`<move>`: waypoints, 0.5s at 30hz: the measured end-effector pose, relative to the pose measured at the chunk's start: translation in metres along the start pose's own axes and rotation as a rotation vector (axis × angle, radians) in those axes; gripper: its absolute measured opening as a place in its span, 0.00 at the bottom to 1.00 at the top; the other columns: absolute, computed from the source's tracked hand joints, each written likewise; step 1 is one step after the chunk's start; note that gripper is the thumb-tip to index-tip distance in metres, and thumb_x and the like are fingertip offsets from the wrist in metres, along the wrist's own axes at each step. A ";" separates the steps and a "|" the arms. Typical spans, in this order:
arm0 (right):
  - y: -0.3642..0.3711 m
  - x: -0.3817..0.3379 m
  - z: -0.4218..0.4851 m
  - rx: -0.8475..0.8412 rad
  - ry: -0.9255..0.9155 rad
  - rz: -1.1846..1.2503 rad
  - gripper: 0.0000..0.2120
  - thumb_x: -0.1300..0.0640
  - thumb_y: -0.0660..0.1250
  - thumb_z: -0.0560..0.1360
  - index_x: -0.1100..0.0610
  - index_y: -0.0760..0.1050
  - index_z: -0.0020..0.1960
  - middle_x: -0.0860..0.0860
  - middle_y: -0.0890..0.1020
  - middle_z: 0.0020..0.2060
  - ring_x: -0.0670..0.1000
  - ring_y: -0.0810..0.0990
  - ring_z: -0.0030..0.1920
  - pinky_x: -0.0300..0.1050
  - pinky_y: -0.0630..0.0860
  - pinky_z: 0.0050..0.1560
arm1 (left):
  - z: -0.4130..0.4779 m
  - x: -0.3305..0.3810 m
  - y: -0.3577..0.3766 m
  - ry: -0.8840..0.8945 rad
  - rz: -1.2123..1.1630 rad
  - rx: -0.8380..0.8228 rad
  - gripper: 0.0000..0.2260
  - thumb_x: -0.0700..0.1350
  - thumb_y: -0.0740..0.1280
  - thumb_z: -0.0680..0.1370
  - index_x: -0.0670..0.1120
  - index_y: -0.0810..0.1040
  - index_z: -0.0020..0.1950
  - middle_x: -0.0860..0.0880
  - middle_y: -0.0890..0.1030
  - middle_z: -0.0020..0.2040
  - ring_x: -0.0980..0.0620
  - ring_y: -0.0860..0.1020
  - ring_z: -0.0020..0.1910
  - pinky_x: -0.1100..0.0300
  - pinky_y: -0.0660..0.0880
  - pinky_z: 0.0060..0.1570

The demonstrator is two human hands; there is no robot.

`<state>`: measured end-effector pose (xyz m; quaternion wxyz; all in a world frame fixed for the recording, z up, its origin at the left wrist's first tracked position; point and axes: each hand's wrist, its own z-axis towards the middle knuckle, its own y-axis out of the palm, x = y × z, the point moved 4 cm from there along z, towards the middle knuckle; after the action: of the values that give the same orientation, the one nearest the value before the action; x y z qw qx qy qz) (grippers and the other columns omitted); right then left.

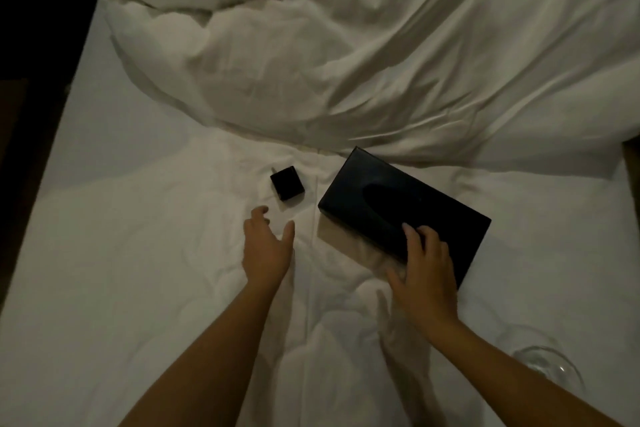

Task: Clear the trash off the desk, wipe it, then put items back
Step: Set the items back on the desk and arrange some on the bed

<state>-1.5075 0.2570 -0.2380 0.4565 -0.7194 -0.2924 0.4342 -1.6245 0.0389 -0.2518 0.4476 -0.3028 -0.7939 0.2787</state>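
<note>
Right hand (pixel 424 267) gripping black box (pixel 388 204), left hand (pixel 266 246) spread beside cube (pixel 287 183)

tissue box (pixel 391 204): black | small cube (pixel 287 183): black | bed sheet (pixel 138 253): white | duvet (pixel 346 62): white | glass (pixel 543 364): clear

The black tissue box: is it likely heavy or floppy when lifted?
Probably light: the right hand grips the black tissue box by one corner only. Its straight edges suggest stiff walls. On the soft sheet it may drag rather than slide.
</note>
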 end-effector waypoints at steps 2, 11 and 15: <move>0.001 0.000 0.015 0.044 -0.026 -0.068 0.28 0.56 0.78 0.65 0.60 0.75 0.62 0.58 0.80 0.52 0.60 0.75 0.46 0.52 0.75 0.43 | 0.023 0.013 0.000 -0.008 0.018 0.019 0.28 0.55 0.68 0.76 0.49 0.62 0.71 0.43 0.69 0.66 0.42 0.75 0.58 0.47 0.73 0.53; 0.013 0.006 0.029 0.235 -0.060 -0.034 0.24 0.60 0.80 0.60 0.60 0.79 0.54 0.55 0.79 0.39 0.52 0.63 0.41 0.48 0.70 0.38 | 0.086 0.027 0.031 -0.037 0.127 -0.029 0.35 0.59 0.73 0.70 0.51 0.60 0.71 0.40 0.64 0.65 0.35 0.72 0.59 0.43 0.71 0.57; 0.013 0.007 0.026 0.233 -0.056 -0.044 0.23 0.62 0.80 0.59 0.60 0.80 0.53 0.54 0.81 0.39 0.55 0.70 0.40 0.47 0.69 0.37 | 0.091 0.021 0.032 -0.036 0.126 -0.064 0.32 0.57 0.74 0.69 0.49 0.65 0.67 0.41 0.67 0.63 0.36 0.74 0.57 0.43 0.74 0.56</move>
<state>-1.5277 0.2677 -0.2578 0.5382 -0.6425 -0.2684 0.4749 -1.7058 0.0601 -0.3031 0.4047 -0.3615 -0.7897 0.2862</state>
